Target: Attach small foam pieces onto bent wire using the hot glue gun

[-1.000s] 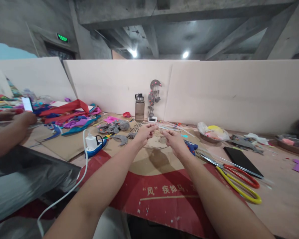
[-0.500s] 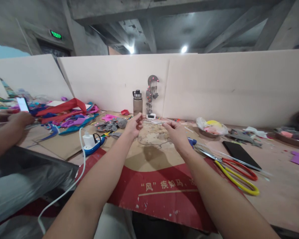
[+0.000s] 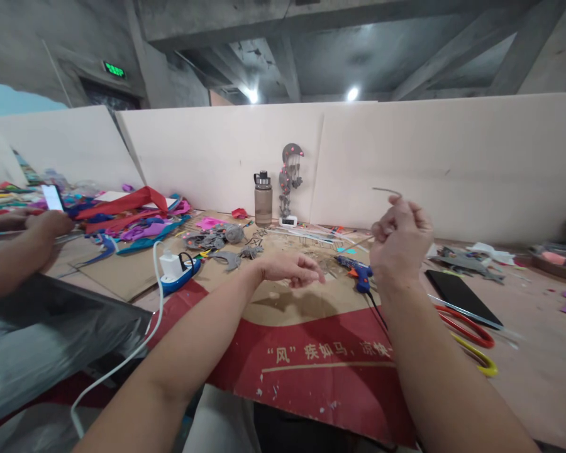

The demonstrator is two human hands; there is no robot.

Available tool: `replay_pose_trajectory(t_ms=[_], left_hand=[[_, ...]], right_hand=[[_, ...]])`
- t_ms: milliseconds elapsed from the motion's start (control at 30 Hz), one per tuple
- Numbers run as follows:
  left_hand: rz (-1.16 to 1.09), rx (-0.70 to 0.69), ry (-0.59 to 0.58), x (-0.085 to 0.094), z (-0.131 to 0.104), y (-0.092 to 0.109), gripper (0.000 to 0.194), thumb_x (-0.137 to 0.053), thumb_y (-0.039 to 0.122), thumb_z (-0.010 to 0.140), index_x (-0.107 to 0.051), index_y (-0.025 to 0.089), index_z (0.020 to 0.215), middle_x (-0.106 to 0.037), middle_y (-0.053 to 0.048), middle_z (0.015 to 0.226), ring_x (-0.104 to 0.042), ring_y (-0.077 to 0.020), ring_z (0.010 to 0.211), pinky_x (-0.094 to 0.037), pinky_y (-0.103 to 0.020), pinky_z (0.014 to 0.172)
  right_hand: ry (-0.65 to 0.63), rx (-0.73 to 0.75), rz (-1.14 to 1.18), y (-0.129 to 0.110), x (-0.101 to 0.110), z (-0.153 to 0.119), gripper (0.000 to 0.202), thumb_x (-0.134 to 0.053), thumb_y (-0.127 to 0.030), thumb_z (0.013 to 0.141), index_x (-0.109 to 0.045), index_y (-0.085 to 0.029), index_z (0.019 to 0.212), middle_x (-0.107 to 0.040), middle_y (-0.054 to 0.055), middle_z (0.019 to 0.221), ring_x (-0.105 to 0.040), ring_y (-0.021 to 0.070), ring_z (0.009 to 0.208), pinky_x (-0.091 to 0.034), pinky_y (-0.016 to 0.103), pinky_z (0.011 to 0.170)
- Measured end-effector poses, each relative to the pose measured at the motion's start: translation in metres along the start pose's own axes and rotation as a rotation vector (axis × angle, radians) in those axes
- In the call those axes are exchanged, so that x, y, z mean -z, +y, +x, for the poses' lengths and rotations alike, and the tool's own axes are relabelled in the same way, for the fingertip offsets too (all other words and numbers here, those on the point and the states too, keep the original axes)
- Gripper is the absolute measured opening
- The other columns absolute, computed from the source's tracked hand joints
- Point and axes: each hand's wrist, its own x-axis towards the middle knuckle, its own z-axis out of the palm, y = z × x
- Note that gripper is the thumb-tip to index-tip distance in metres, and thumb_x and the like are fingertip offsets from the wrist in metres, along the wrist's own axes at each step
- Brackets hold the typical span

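My right hand (image 3: 400,236) is raised above the right side of the cardboard, fingers closed on a thin grey strand (image 3: 385,190) whose end sticks out to the left. Low over the cardboard (image 3: 283,314), my left hand (image 3: 293,269) points right with its fingers partly curled; whether it holds anything small is unclear. A blue glue gun (image 3: 362,277) lies between the hands. Grey felt pieces (image 3: 212,237) lie beyond my left forearm, with a grey crescent (image 3: 227,259) nearby.
A bottle (image 3: 263,200) and a grey hanging ornament (image 3: 292,167) stand by the white partition. Left are a power strip (image 3: 182,277), coloured felt (image 3: 132,204) and another person's hand (image 3: 51,223) with a phone. Scissors (image 3: 469,327) and a black slab (image 3: 462,297) lie right.
My right hand has risen and moved right with the grey strand, uncovering the glue gun. My left hand has moved right and lower. The hands are farther apart.
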Motion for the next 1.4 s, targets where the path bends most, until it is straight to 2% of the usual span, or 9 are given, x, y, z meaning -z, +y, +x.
replay_pose_trajectory(t_ms=[133,300,467,633,800,933,1167,1267,1400], left_hand=[[-0.111,-0.171,0.405,0.036,-0.007,-0.009,0.03,-0.073,0.043,0.073,-0.067,0.014,0.08,-0.048,0.003,0.053,-0.037,-0.004,0.042,-0.02,-0.018,0.039],[-0.037,-0.091,0.697,0.056,-0.003,-0.024,0.03,-0.07,0.042,0.073,-0.067,0.013,0.077,-0.067,-0.008,0.075,-0.058,-0.0103,0.058,-0.023,-0.017,0.04],[0.278,-0.103,1.095,0.065,0.002,-0.036,0.015,-0.069,0.03,0.071,-0.07,0.015,0.071,-0.063,-0.002,0.062,-0.05,-0.0116,0.055,-0.033,-0.02,0.047],[0.411,-0.113,1.438,0.091,-0.008,-0.046,0.013,-0.061,0.022,0.074,-0.069,0.014,0.069,-0.064,-0.003,0.063,-0.051,-0.0124,0.061,-0.037,-0.023,0.058],[0.184,-0.203,1.325,0.082,-0.001,-0.041,0.016,-0.063,0.029,0.075,-0.068,0.014,0.075,-0.062,-0.001,0.066,-0.049,-0.0098,0.057,-0.034,-0.021,0.054],[0.049,-0.226,0.968,0.053,0.008,-0.025,0.03,-0.061,0.044,0.078,-0.068,0.015,0.08,-0.061,-0.002,0.068,-0.041,-0.0072,0.047,-0.027,-0.02,0.043],[0.254,-0.118,0.394,0.027,0.006,-0.015,0.038,-0.062,0.054,0.077,-0.065,0.017,0.071,-0.054,0.0,0.057,-0.036,-0.0063,0.042,-0.023,-0.02,0.04],[0.231,-0.072,0.473,0.034,0.007,-0.022,0.039,-0.061,0.054,0.078,-0.062,0.016,0.067,-0.047,0.002,0.052,-0.031,-0.0055,0.038,-0.019,-0.021,0.039],[0.211,-0.045,0.821,0.054,0.007,-0.033,0.036,-0.057,0.047,0.081,-0.064,0.013,0.071,-0.045,0.003,0.052,-0.031,-0.0052,0.039,-0.02,-0.02,0.039]], right_hand=[[0.182,0.131,0.074,-0.008,0.014,0.019,0.006,-0.053,-0.02,0.081,-0.054,-0.021,0.075,-0.036,-0.008,0.056,-0.02,0.0061,0.042,-0.013,0.023,0.038],[0.201,0.123,0.057,-0.007,0.01,0.014,0.005,-0.052,-0.025,0.08,-0.053,-0.022,0.077,-0.031,-0.01,0.052,-0.019,0.0069,0.041,-0.014,0.023,0.039],[-0.285,-0.239,-0.297,0.03,-0.008,-0.027,0.016,-0.059,-0.036,0.075,-0.059,-0.02,0.075,-0.035,-0.009,0.048,-0.028,0.0075,0.042,-0.021,0.022,0.041],[-0.788,-0.242,-0.665,0.062,-0.013,-0.071,0.018,-0.058,-0.03,0.077,-0.061,-0.019,0.063,-0.056,-0.002,0.058,-0.047,0.0115,0.056,-0.034,0.025,0.056],[-0.913,-0.249,-0.851,0.07,-0.009,-0.082,0.017,-0.058,-0.021,0.075,-0.065,-0.019,0.06,-0.062,0.0,0.058,-0.052,0.0138,0.058,-0.033,0.026,0.058],[-0.776,-0.254,-0.859,0.073,-0.005,-0.072,0.017,-0.056,-0.023,0.076,-0.065,-0.019,0.062,-0.062,0.0,0.06,-0.051,0.0137,0.057,-0.034,0.026,0.058],[-0.755,-0.242,-0.952,0.079,0.003,-0.064,0.021,-0.052,-0.023,0.08,-0.069,-0.02,0.066,-0.064,0.0,0.064,-0.055,0.0147,0.063,-0.036,0.025,0.061],[-0.783,-0.247,-1.032,0.08,0.003,-0.063,0.023,-0.052,-0.027,0.083,-0.071,-0.018,0.074,-0.066,0.0,0.068,-0.056,0.0137,0.064,-0.037,0.024,0.061],[-0.816,-0.234,-1.1,0.08,0.004,-0.06,0.02,-0.054,-0.023,0.08,-0.068,-0.015,0.068,-0.065,0.001,0.065,-0.055,0.0131,0.061,-0.035,0.023,0.059]])
